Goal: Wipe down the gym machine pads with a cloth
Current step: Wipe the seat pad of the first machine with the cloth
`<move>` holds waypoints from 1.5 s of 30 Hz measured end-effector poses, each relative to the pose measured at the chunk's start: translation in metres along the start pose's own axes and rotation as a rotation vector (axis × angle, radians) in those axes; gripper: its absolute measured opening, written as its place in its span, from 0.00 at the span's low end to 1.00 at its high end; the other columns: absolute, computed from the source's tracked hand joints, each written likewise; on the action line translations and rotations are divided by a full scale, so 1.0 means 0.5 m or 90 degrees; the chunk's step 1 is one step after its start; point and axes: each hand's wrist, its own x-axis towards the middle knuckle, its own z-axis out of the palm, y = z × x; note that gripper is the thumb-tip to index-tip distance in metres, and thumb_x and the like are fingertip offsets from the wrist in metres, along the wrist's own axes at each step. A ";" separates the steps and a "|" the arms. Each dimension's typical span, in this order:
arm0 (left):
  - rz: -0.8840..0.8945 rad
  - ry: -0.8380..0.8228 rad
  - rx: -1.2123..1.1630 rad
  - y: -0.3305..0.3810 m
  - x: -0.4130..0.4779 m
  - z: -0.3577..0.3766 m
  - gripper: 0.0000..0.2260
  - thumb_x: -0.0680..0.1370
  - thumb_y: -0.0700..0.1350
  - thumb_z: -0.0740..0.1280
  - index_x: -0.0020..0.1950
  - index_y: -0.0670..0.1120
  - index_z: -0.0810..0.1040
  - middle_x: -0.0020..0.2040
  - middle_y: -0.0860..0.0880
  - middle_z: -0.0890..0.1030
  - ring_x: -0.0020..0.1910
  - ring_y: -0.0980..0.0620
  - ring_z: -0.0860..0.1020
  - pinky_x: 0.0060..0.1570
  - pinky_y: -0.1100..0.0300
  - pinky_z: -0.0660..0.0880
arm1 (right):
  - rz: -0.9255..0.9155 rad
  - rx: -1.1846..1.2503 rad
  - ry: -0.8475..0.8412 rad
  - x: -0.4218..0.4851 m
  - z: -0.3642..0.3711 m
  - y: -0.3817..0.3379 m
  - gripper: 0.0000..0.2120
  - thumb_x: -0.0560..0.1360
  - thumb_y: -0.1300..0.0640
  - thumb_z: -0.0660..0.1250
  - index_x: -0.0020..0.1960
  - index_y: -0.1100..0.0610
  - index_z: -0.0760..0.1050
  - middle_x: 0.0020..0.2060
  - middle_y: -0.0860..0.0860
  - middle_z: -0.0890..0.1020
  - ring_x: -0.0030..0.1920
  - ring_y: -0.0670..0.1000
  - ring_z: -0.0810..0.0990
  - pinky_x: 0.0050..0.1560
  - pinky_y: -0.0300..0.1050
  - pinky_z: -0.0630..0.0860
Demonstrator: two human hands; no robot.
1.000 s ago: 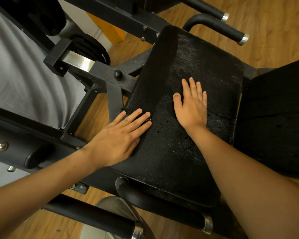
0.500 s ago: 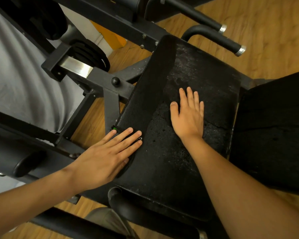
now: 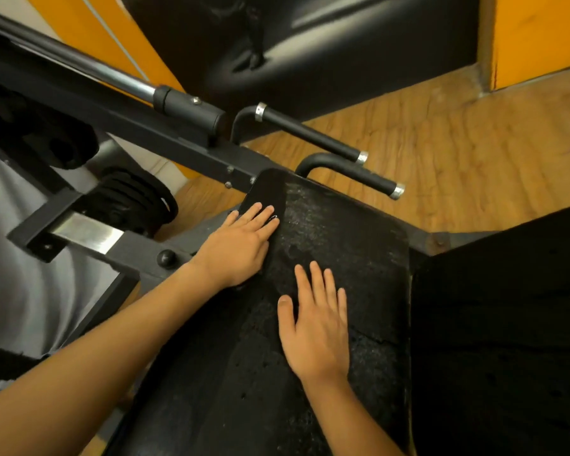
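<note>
Your left grip (image 3: pixel 241 245) has slid up the worn black vinyl seat pad (image 3: pixel 369 245) to its far-left corner, fingers flat, holding nothing. Right grip (image 3: pixel 316 327) also flat, mid-pad as before. Can't make out cloth, dark on dark. Wipe likely nearing far edge.

Black seat pad (image 3: pixel 359 245), worn & cracked, whitish scuffs near far end, second black pad (image 3: pixel 507 324) adjoining at rt

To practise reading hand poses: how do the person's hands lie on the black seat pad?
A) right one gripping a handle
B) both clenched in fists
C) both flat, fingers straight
C: the left hand and right hand rest palm-down, fingers straight, on the seat pad.
</note>
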 end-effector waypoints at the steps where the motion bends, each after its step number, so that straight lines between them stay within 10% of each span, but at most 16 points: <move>1: -0.001 0.007 0.001 -0.001 0.031 -0.002 0.25 0.87 0.50 0.51 0.84 0.49 0.52 0.84 0.50 0.48 0.82 0.49 0.43 0.79 0.48 0.43 | 0.001 0.000 0.000 0.001 -0.002 0.000 0.33 0.79 0.36 0.34 0.83 0.42 0.45 0.82 0.42 0.42 0.81 0.45 0.34 0.81 0.51 0.36; 13: -0.033 0.008 0.009 -0.011 0.288 -0.033 0.24 0.86 0.47 0.51 0.83 0.46 0.55 0.84 0.46 0.53 0.83 0.46 0.46 0.79 0.43 0.47 | 0.023 0.041 -0.031 0.014 -0.015 -0.008 0.37 0.72 0.34 0.32 0.81 0.38 0.41 0.80 0.38 0.36 0.79 0.43 0.30 0.79 0.51 0.32; 45: 0.028 0.009 0.019 0.002 0.265 -0.035 0.24 0.86 0.47 0.52 0.83 0.45 0.56 0.84 0.47 0.53 0.82 0.47 0.47 0.79 0.46 0.46 | 0.003 0.049 0.000 0.005 -0.009 0.001 0.32 0.79 0.36 0.38 0.82 0.40 0.46 0.82 0.40 0.41 0.79 0.42 0.31 0.81 0.52 0.36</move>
